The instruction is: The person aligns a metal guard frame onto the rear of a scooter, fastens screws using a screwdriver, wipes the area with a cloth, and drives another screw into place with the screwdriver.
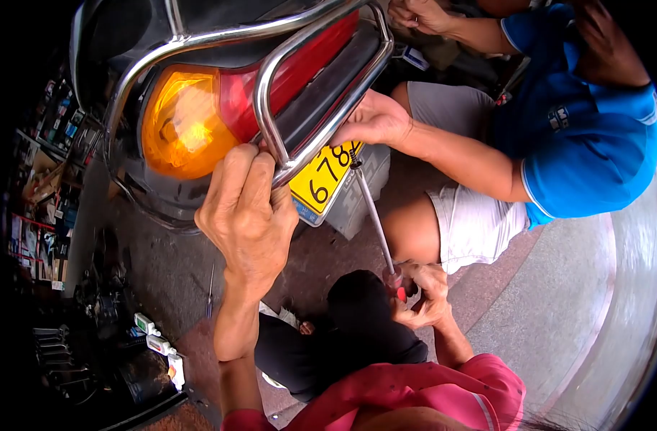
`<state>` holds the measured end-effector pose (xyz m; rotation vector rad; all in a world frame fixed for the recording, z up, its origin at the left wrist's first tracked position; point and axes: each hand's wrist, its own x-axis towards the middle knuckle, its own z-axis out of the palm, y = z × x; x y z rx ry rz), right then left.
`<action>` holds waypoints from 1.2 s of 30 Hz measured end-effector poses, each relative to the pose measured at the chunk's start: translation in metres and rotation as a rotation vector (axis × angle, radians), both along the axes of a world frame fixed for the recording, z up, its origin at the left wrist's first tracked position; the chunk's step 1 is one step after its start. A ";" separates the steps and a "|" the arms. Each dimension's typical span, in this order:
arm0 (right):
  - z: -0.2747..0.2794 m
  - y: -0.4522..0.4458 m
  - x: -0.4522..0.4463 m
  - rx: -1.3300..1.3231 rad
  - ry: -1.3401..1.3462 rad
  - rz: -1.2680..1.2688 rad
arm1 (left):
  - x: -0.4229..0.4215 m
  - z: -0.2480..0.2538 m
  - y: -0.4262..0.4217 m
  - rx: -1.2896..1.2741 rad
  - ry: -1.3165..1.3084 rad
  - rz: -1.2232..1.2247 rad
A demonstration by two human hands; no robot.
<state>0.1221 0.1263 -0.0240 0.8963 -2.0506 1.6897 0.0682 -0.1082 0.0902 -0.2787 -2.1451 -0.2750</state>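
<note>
Metal screwdriver (373,214): its tip is at the dark fastener (355,164) beside the yellow plate (327,179); keeping the shaft in line and pressing before turning seems wise.
Right hand (424,294): closed around the handle; slow, even turns would probably prevent slipping.
Left hand (248,205): gripping the lower corner of the chrome rail (265,108); a steady hold should help.
Co-worker's hand (377,121): at the rail, above the plate; its fingers are better kept away from the tip.
Screwdriver's look: long, slim shaft, reddish handle.
Plate's look: tilted, black digits, partly hidden.
</note>
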 end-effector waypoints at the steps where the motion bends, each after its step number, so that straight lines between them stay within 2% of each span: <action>1: -0.001 -0.001 -0.001 -0.010 0.008 0.005 | -0.001 0.000 0.000 0.003 0.005 0.001; 15: -0.001 -0.013 -0.005 -0.030 -0.011 0.062 | -0.008 -0.002 -0.004 -0.037 0.096 -0.026; 19: 0.000 -0.012 -0.004 0.034 -0.016 0.049 | -0.006 -0.002 -0.005 -0.051 0.090 -0.021; 29: 0.002 -0.018 -0.003 0.002 -0.013 0.073 | 0.010 0.004 -0.012 -0.010 -0.052 0.006; 36: 0.003 -0.013 0.000 0.019 -0.044 0.083 | 0.019 0.017 -0.007 0.142 -0.212 0.014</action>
